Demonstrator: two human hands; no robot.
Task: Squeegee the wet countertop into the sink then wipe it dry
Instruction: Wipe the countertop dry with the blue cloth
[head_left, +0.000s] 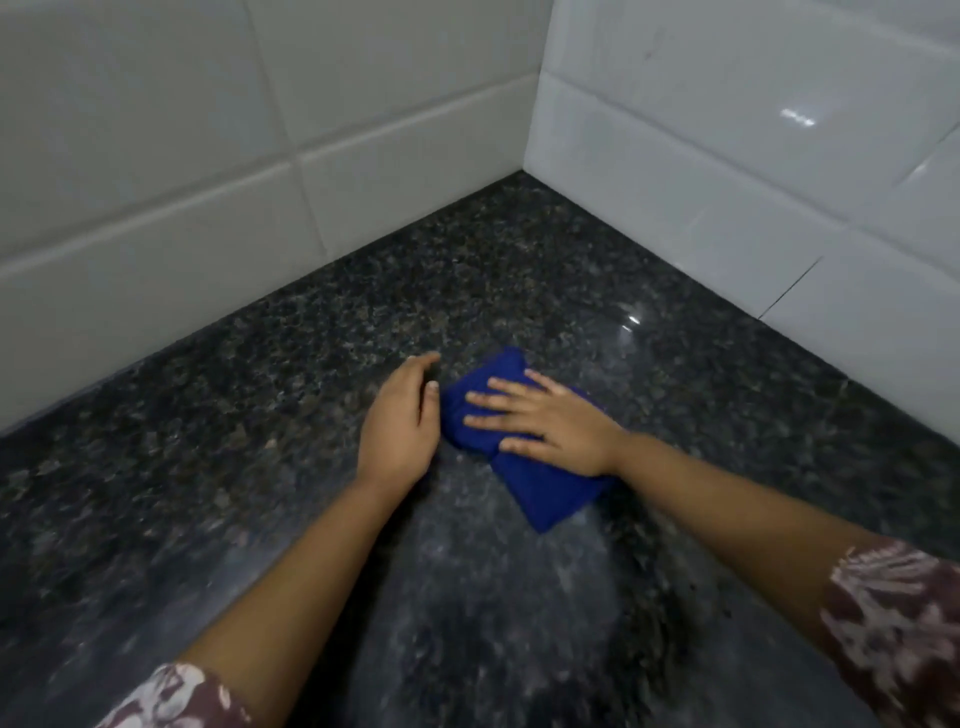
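Sleeves (893, 623) nearest; right hand (550, 421) flat on cloth (540, 483)

Blue cloth (524, 467), speckled dark granite countertop (260, 415), white tiles (156, 156)

Maroon sleeves (898, 634) with pale floral print, bare forearms.

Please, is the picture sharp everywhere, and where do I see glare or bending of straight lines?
Head view: bright glare spots sit on the white wall tiles and on the granite countertop beyond the blue cloth; the right hand and left hand are fairly sharp, while the near countertop and patterned sleeves smear with blur; tile joints bow from the wide lens.
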